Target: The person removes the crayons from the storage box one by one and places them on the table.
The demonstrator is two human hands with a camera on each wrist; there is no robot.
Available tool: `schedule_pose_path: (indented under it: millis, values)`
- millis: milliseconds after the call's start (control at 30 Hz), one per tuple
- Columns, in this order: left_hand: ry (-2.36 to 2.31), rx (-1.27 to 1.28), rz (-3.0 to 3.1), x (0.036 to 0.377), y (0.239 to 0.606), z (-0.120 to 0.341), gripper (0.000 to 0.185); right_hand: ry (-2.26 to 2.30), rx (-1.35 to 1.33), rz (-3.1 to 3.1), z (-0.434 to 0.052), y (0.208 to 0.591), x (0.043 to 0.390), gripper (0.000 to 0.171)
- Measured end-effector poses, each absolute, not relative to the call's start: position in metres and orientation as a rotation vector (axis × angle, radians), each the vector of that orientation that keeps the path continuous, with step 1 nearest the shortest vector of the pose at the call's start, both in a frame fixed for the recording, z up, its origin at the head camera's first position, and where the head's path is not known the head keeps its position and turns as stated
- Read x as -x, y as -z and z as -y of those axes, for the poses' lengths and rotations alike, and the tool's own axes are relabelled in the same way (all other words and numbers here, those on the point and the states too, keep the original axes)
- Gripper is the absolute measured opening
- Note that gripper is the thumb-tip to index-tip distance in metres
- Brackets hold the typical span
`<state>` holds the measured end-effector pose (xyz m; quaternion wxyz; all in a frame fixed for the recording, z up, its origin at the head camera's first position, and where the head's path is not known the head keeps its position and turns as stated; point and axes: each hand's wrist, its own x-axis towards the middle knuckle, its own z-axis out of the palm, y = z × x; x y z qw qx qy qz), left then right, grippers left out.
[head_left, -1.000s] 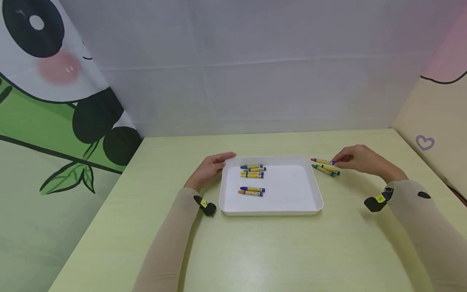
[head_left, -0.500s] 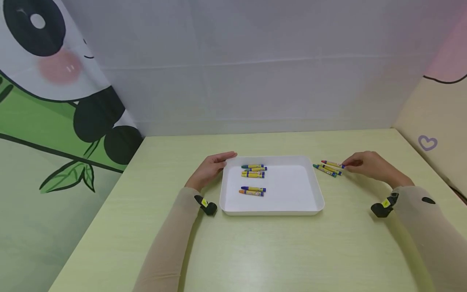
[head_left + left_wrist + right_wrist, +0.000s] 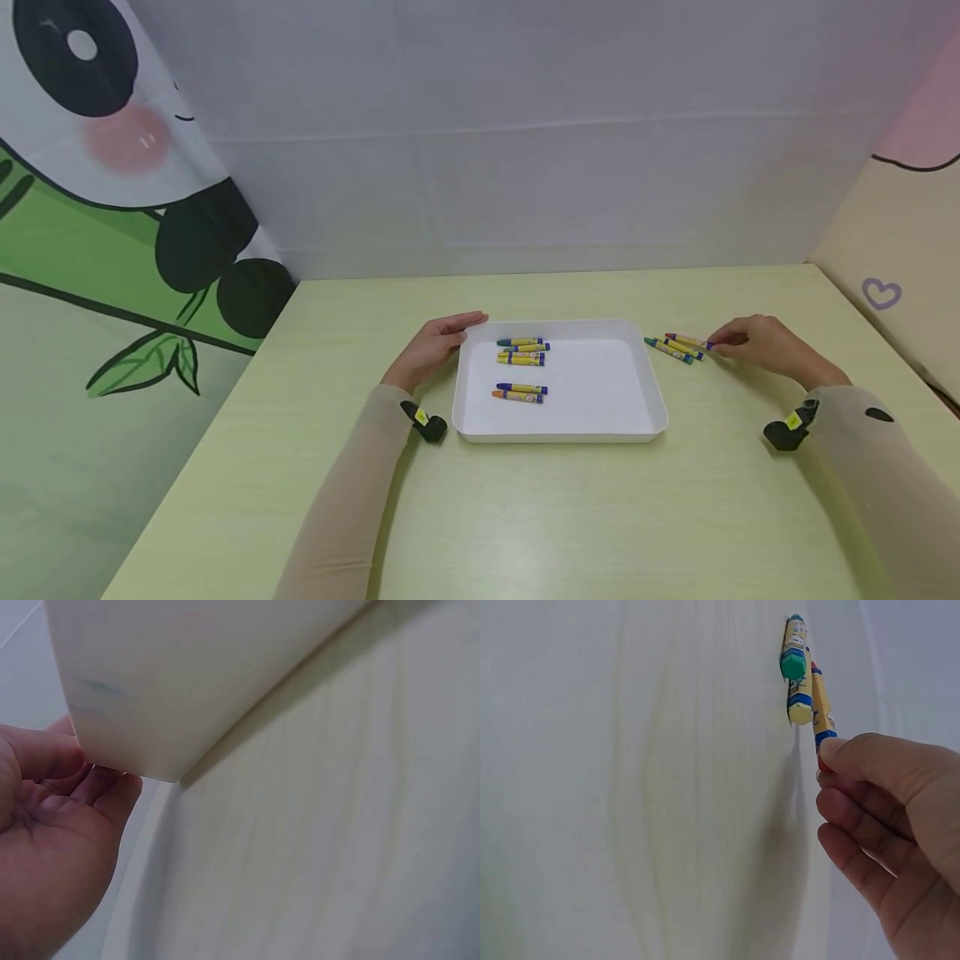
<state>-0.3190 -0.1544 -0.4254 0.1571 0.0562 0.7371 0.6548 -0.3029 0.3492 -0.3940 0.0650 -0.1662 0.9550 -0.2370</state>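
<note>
Across the pale-wood table (image 3: 525, 517), the left hand (image 3: 429, 350) is gripping a white rectangular plastic tray (image 3: 600, 392), probably steadying it, while the right hand (image 3: 761, 342) is pinching a yellow-wrapped red crayon (image 3: 823, 711).

White, shallow, rectangular tray (image 3: 592, 379), level on the tabletop (image 3: 555, 508), held near its back left corner. Inside, toward its left edge, six yellow-wrapped crayons (image 3: 521, 361): four near the back, two nearer the front, all roughly parallel to the back edge. Beyond its right edge, close together, a green crayon (image 3: 668, 351), a yellow crayon (image 3: 680, 347) and a red crayon (image 3: 687, 341), tip leftward, pinched at its right end.
</note>
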Motion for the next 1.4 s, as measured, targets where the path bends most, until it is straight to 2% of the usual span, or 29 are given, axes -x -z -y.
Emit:
schedule_pose_path:
  millis: [400, 1400]
  values:
    - [-1.864, -0.243, -2.083, 0.313, 0.428, 0.163, 0.041, 0.712, 0.449, -2.857, -0.343, 0.402, 0.286, 0.023]
    - [-1.868, -0.259, -2.076, 0.312, 0.426, 0.163, 0.042, 0.785, 0.508, -2.869, -0.336, 0.389, 0.281, 0.02]
